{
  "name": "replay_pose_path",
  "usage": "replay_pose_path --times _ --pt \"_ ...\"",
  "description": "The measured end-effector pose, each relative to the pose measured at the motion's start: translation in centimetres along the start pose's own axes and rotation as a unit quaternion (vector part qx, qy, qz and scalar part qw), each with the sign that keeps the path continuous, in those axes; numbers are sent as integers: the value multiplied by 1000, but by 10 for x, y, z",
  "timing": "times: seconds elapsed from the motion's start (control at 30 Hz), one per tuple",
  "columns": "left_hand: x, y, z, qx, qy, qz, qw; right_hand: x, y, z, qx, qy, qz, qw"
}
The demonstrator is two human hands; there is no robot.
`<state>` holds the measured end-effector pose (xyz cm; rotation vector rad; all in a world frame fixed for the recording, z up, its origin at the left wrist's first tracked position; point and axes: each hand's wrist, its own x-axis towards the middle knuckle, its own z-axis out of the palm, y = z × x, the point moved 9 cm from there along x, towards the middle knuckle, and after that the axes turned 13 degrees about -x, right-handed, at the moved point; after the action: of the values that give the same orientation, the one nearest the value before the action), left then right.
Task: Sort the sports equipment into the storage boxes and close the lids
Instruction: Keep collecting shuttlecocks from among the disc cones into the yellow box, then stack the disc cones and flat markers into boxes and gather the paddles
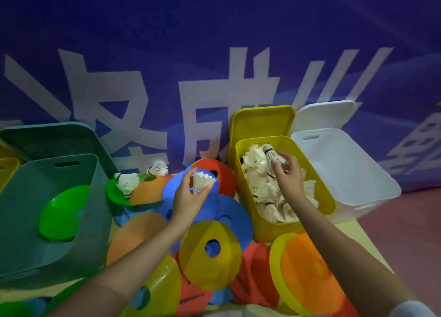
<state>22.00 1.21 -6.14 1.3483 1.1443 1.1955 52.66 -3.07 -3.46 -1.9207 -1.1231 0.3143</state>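
While my left hand [191, 192] pinches a white feathered shuttlecock [201, 181] above the blue disc cones [222, 211] at centre frame, my right hand [287, 173] curls round another shuttlecock [272, 155], cork up, over the yellow box [262, 223] right of centre. That box is heaped with shuttlecocks, its lid [262, 122] standing open behind. At left, the green box [21, 233] holds a green disc cone [63, 211]. The white box [346, 171] sits at far right.

blue banner wall [214, 30], reddish floor [417, 221]
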Motion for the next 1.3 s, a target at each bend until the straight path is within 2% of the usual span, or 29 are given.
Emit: replay_pose_path --times 0.13,0.3,0.4,0.47,0.53,0.57,0.7,0.77,0.83,0.9,0.97,1.07,1.13,1.3 --pt "-6 -4 69 11 -78 -14 997 5 49 -49 -66 7 13 998" --pt "-7 5 138 44 -141 -4 989 0 88 -58 -199 -82 -36 976" --pt "-5 4 173 97 -181 3 979 -6 104 -51 -229 -111 -53 966" --pt "-11 -5 198 209 -260 33 942 -8 104 -46 -249 -112 -83 959" --pt "-23 -21 219 362 -332 93 866 -10 101 -42 -263 -112 -114 951" --pt "-26 -27 223 406 -344 115 839 -11 101 -41 -266 -109 -123 950" --pt "-21 -31 224 467 -310 135 817 -11 99 -46 -299 -56 -156 940" --pt "-19 -34 222 491 -297 130 809 -9 98 -41 -339 -59 -173 923" --pt "-20 -34 219 472 -287 129 824 -7 100 -33 -367 -90 -180 908" --pt "-24 -31 217 417 -280 145 853 -7 103 -27 -379 -118 -179 900" --pt "-26 -28 215 368 -283 165 870 -8 102 -29 -366 -116 -180 906" --pt "-30 -26 216 327 -300 173 879 -13 94 -50 -260 -39 -189 946" --pt "-33 -19 215 283 -291 168 898 -15 94 -70 -177 7 -167 970" --pt "-51 16 204 184 -210 178 944 -40 119 -114 -103 100 -68 987"
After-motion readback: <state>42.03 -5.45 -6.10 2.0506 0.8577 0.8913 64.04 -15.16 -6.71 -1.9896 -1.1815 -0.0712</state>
